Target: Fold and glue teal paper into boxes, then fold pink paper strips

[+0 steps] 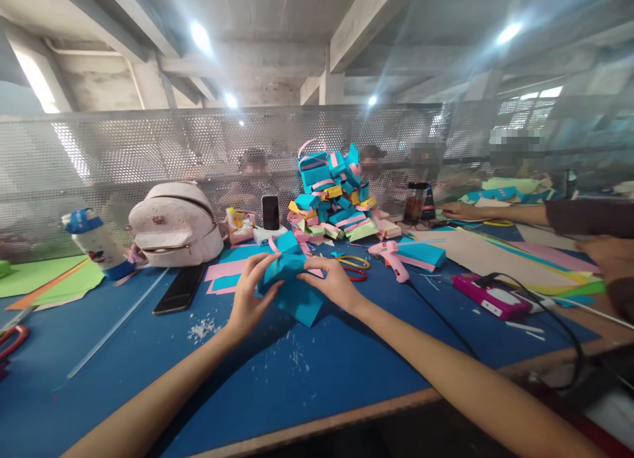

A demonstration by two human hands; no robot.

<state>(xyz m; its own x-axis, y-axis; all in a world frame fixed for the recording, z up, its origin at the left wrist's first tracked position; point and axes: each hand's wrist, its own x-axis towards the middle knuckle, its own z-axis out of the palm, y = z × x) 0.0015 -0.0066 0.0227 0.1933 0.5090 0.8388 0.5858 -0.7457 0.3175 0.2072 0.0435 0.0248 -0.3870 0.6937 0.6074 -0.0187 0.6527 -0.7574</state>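
Over the middle of the table, both hands hold a folded piece of blue paper (301,301). My left hand (251,296) grips its left side between thumb and fingers, and my right hand (335,285) pinches its upper right edge. The lower flap hangs toward me. Behind it lie flat blue and pink paper sheets (225,271). To the right of my right hand rest a pink hot glue gun (391,258) and scissors with yellow and red handles (357,265). A heap of blue, pink and yellow folded paper pieces (334,197) rises beyond.
Left are a white backpack (176,223), a bottle (99,243), a dark phone (179,290) and a clear glue stick (119,322). At right stand a magenta power strip (490,297) with cords and a drink cup (415,203). Another person's arm (520,215) reaches in from the right.
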